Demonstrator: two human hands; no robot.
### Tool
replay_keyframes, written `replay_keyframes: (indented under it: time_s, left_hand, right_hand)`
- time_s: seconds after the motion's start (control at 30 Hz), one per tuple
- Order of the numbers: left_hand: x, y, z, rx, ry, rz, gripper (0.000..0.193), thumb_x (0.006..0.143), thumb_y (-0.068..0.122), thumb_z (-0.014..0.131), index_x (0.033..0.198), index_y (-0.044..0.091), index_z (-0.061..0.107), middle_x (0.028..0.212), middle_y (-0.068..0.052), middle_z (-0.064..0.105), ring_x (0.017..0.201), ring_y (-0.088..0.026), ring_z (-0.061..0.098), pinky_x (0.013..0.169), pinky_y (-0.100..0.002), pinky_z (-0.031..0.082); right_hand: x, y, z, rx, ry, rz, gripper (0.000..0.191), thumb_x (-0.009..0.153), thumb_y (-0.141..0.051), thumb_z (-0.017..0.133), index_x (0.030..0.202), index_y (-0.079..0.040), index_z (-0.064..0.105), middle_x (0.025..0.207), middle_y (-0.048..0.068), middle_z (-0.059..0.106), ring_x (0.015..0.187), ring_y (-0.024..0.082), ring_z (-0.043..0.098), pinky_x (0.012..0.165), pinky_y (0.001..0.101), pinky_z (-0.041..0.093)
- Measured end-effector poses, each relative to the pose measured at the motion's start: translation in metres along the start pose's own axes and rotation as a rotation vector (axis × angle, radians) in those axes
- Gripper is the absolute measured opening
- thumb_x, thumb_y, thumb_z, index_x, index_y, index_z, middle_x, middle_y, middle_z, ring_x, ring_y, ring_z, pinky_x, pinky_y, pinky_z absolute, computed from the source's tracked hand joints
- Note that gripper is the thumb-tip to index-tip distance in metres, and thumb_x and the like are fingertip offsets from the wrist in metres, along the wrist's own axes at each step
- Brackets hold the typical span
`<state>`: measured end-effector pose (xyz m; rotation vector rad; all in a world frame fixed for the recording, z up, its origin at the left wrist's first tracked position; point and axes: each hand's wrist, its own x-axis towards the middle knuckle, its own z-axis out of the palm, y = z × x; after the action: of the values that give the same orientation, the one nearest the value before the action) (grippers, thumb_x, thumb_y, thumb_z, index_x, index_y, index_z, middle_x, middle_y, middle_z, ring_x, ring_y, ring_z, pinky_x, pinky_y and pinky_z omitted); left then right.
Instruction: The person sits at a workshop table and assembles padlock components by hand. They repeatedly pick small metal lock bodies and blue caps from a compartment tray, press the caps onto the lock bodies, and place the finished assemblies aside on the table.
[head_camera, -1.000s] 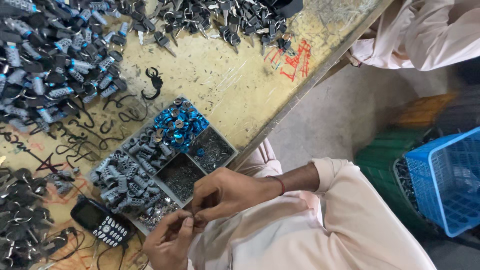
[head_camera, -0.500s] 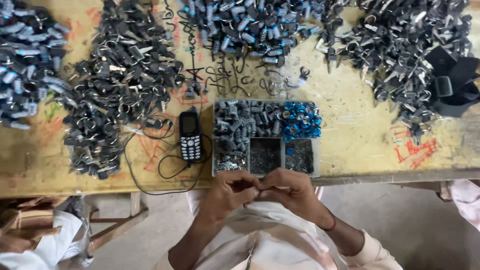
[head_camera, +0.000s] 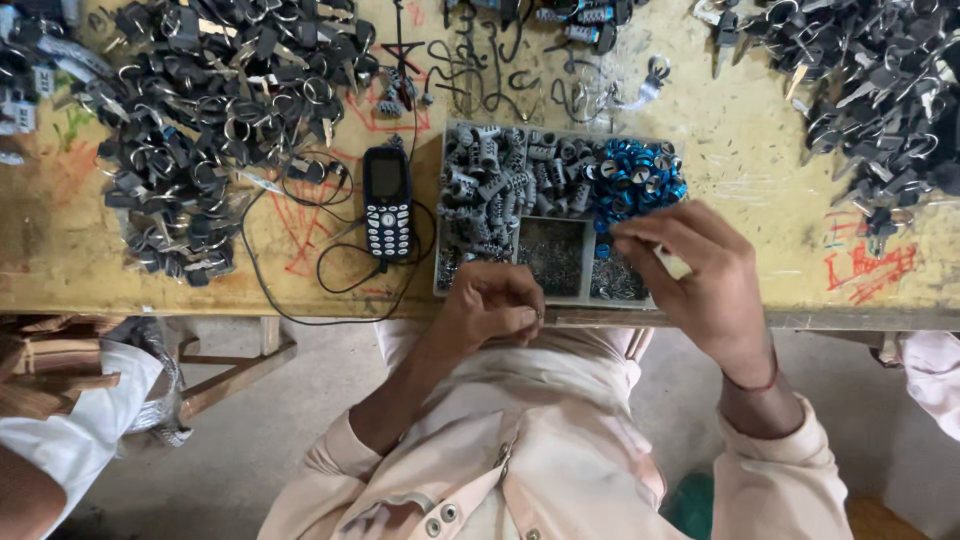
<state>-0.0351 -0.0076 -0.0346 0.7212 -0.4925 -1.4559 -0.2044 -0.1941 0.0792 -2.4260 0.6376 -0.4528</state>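
Head view, looking down on a yellow worktable (head_camera: 740, 170). The right hand (head_camera: 700, 275) reaches over the compartmented parts tray (head_camera: 440, 215), thumb and forefinger pinched together at the edge of the heap of small blue round caps (head_camera: 637, 182); whether a cap is already between the fingertips cannot be told. The left hand (head_camera: 492, 305) rests at the tray's near edge, loosely curled into a fist, and any piece it may hold is hidden. The blue caps fill the tray's far right compartment, beside a compartment of grey cylindrical lock parts (head_camera: 500, 180); two near compartments hold fine dark metal bits (head_camera: 552, 255). The caps look light, rigid, glossy and probably slippery, so a fingertip pinch across the rim of a single cap would suit them best; they seem sturdy rather than fragile. A dark push-button mobile phone (head_camera: 387, 203) lies left of the tray with a black cable (head_camera: 300, 300) looped about it. Heaps of black-headed keys on rings (head_camera: 200, 110) lie at the left and far right. Red scribbled marks (head_camera: 865, 265) stain the tabletop at the right; no packages or labels show.
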Motion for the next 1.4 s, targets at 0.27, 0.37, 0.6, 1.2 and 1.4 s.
replay_keyframes:
  time_s: [0.27, 0.37, 0.6, 1.2, 1.4]
  left_hand:
    - [0.004, -0.009, 0.001, 0.022, 0.010, 0.057, 0.007, 0.093, -0.001, 0.068, 0.098, -0.005, 0.069, 0.088, -0.011, 0.070, 0.075, -0.014, 0.067, 0.067, -0.028, 0.057]
    - [0.003, -0.010, 0.001, -0.006, 0.017, 0.074, 0.006, 0.094, -0.002, 0.068, 0.098, -0.005, 0.069, 0.088, -0.011, 0.070, 0.076, -0.014, 0.067, 0.068, -0.028, 0.057]
    - [0.006, -0.011, -0.004, 0.001, -0.023, 0.075, 0.007, 0.093, 0.000, 0.068, 0.099, -0.003, 0.068, 0.088, -0.009, 0.070, 0.076, -0.014, 0.068, 0.068, -0.028, 0.058]
    - [0.004, -0.005, 0.008, -0.032, 0.012, 0.067, 0.010, 0.096, 0.007, 0.069, 0.102, -0.001, 0.067, 0.089, -0.009, 0.071, 0.078, -0.013, 0.067, 0.065, -0.027, 0.055]
    - [0.004, 0.007, 0.016, -0.189, 0.084, 0.055, 0.009, 0.091, 0.007, 0.073, 0.091, -0.001, 0.069, 0.079, -0.008, 0.069, 0.062, -0.012, 0.062, 0.055, -0.027, 0.051]
  right_hand:
    - [0.087, 0.007, 0.043, -0.582, -0.017, -0.368, 0.012, 0.095, -0.020, 0.077, 0.104, -0.012, 0.075, 0.100, 0.005, 0.062, 0.101, 0.026, 0.055, 0.092, 0.0415, 0.040]
    - [0.092, 0.011, 0.040, -0.393, -0.093, -0.362, 0.011, 0.103, -0.019, 0.077, 0.110, -0.012, 0.075, 0.102, 0.005, 0.062, 0.103, 0.028, 0.054, 0.092, 0.0419, 0.039]
    - [0.084, 0.012, 0.038, -0.504, -0.169, -0.314, 0.020, 0.094, -0.018, 0.075, 0.113, -0.012, 0.076, 0.103, 0.006, 0.061, 0.103, 0.028, 0.053, 0.093, 0.0428, 0.038]
    - [0.044, 0.001, 0.018, 0.400, -0.262, 0.067, 0.020, 0.093, 0.001, 0.070, 0.107, -0.004, 0.056, 0.108, 0.005, 0.067, 0.091, 0.018, 0.066, 0.072, 0.0294, 0.052]
    - [-0.027, -0.002, 0.057, 0.569, -0.208, 0.152, 0.045, 0.076, 0.007, 0.076, 0.119, -0.003, 0.067, 0.113, 0.009, 0.066, 0.097, 0.015, 0.070, 0.076, 0.0270, 0.061]
